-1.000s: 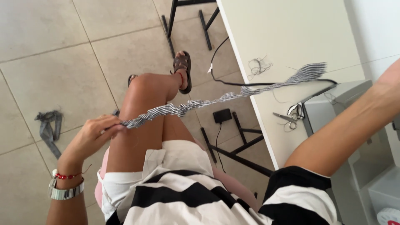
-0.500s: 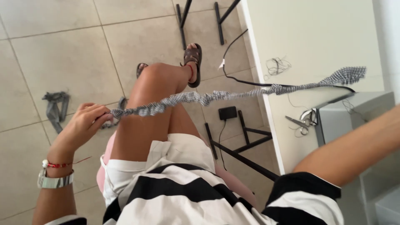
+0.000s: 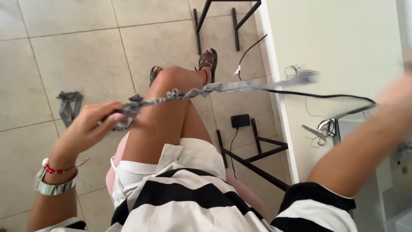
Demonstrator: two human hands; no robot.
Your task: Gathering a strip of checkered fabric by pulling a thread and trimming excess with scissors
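My left hand pinches one end of a long twisted strip of grey-and-white striped fabric. The strip runs over my bare knee toward the white table, and its far end is blurred in the air above the table edge. My right hand is a blur at the frame's right edge, above a grey machine. It is apart from the strip's visible end. Whether it holds anything is unclear. I wear a watch and a red bead bracelet on the left wrist.
Scissors and loose threads lie on the table beside the machine. A black cable crosses the tabletop. On the tiled floor lie a grey fabric scrap and a black power adapter among black table legs. I sit on a pink seat.
The strip's far end has swung back toward the table edge and now blurs. My right forearm has risen in view. My left hand keeps its grip, barely shifted.
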